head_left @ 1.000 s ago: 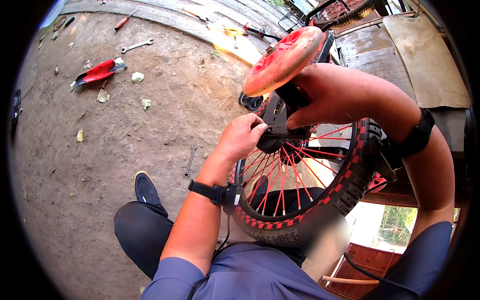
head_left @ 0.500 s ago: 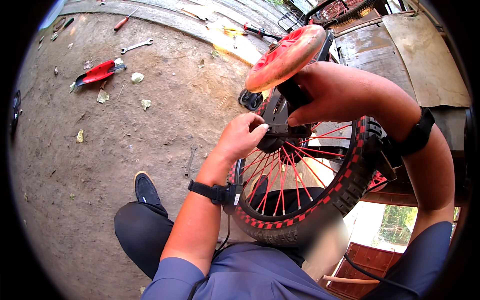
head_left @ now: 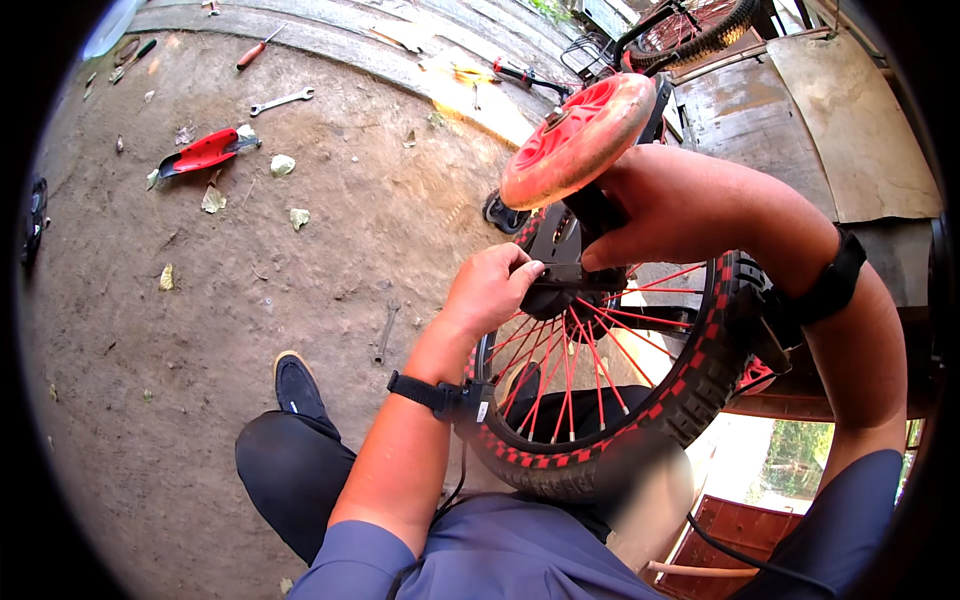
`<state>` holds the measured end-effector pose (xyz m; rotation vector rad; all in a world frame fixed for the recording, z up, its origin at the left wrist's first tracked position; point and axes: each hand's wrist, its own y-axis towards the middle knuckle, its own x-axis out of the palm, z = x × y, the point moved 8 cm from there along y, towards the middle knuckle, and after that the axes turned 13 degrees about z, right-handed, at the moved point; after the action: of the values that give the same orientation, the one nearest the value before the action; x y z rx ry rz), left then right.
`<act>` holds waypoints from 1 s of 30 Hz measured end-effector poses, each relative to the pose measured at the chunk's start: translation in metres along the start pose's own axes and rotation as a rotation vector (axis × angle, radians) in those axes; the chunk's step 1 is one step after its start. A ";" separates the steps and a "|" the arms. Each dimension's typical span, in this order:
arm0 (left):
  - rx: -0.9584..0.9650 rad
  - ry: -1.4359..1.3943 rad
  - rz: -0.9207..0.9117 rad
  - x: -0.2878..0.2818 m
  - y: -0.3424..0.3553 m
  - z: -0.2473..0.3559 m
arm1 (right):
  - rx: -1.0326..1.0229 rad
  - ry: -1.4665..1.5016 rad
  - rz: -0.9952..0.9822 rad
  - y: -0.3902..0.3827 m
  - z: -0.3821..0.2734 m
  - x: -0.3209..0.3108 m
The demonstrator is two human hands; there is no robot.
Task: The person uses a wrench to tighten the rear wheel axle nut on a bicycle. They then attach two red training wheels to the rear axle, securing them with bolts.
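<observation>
A bicycle wheel (head_left: 722, 345) with red spokes and a red-and-black chequered tyre stands between my legs. My right hand (head_left: 665, 200) is wrapped round the black bracket (head_left: 592, 212) of a red training wheel (head_left: 580, 135), its thumb pointing down toward the hub. At the hub, my left hand (head_left: 490, 288) pinches with thumb and forefinger beside a flat black metal plate (head_left: 565, 272). Whatever small part sits between those fingertips is hidden. The right hand's fingers are mostly behind the bracket.
On the dirt ground lie a spanner (head_left: 282, 101), a smaller spanner (head_left: 386, 332), a red-handled screwdriver (head_left: 254, 52) and a red-and-black mudguard-like piece (head_left: 205, 152). A black pedal (head_left: 505, 213) sticks out beyond the wheel. Wooden boards (head_left: 400, 75) edge the far side; another bicycle wheel (head_left: 700, 30) is at the far right.
The whole view has shifted slightly, so things sit a little lower and further right. Both hands keep their places at the hub and bracket.
</observation>
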<state>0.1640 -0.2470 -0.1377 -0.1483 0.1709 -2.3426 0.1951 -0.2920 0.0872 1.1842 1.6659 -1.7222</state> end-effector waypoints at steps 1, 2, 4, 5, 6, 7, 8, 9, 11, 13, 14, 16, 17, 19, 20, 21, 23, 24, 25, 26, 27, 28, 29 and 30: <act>0.052 -0.019 0.017 -0.001 0.000 0.003 | -0.009 0.001 0.005 0.000 0.000 0.000; 0.103 -0.038 0.035 -0.001 0.001 0.003 | -0.018 0.001 0.010 0.000 -0.001 0.000; 0.198 -0.080 0.069 -0.003 0.002 0.003 | -0.017 -0.002 0.006 0.001 -0.002 -0.001; 0.242 -0.104 0.087 -0.004 0.003 0.003 | -0.018 -0.004 0.004 0.001 -0.004 -0.002; 0.285 -0.126 0.106 -0.007 0.003 0.002 | -0.025 -0.015 0.005 0.002 -0.005 -0.002; 0.209 -0.122 0.083 -0.005 0.004 0.003 | -0.024 -0.025 0.008 0.001 -0.002 -0.002; 0.133 -0.116 0.060 -0.003 0.002 0.004 | -0.023 -0.036 0.012 0.000 0.000 -0.002; 0.057 -0.110 0.037 -0.001 0.001 0.003 | -0.012 -0.037 0.010 -0.001 0.003 -0.001; 0.072 -0.018 0.047 -0.002 0.002 0.001 | -0.008 -0.047 0.008 0.000 0.000 -0.001; 0.122 -0.007 0.049 -0.001 0.001 0.003 | -0.014 -0.046 0.002 0.001 0.001 -0.002; 0.160 -0.020 0.056 -0.002 0.001 0.006 | -0.029 -0.045 0.002 0.001 0.001 -0.001; 0.200 -0.071 0.055 -0.003 0.001 0.007 | -0.017 -0.009 -0.020 0.001 0.001 0.001; 0.219 -0.095 0.055 -0.004 0.001 0.007 | -0.009 0.022 -0.027 0.001 0.000 0.001; 0.157 -0.189 0.052 -0.001 0.002 0.001 | 0.011 0.085 -0.043 -0.001 -0.003 0.001; 0.121 -0.166 0.056 -0.001 0.002 0.000 | 0.027 0.104 -0.054 -0.001 -0.003 0.002; 0.086 -0.144 0.061 -0.002 0.002 -0.002 | 0.010 0.110 -0.046 -0.001 -0.006 0.002; 0.070 -0.025 0.065 -0.003 0.002 -0.001 | 0.008 0.108 -0.047 -0.002 -0.007 0.002; 0.072 -0.006 0.050 -0.002 0.002 0.000 | 0.020 0.101 -0.054 -0.002 -0.008 0.002; 0.074 0.012 0.038 -0.001 0.001 0.000 | 0.058 0.080 -0.077 -0.003 -0.010 0.000; 0.102 -0.019 0.043 0.001 0.003 -0.003 | 0.071 0.069 -0.084 -0.004 -0.011 0.000; 0.120 -0.042 0.047 0.002 0.003 -0.004 | 0.084 0.059 -0.090 -0.004 -0.011 0.000; 0.137 -0.065 0.049 0.002 0.003 -0.004 | 0.073 0.060 -0.079 -0.004 -0.011 0.000; 0.155 -0.087 0.051 0.002 0.003 -0.003 | 0.065 0.076 -0.071 -0.004 -0.012 0.000; 0.168 -0.099 0.053 0.001 0.004 -0.003 | 0.057 0.091 -0.062 -0.004 -0.014 -0.001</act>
<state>0.1651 -0.2502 -0.1410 -0.1738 -0.0702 -2.2792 0.1962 -0.2784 0.0916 1.2666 1.7336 -1.7883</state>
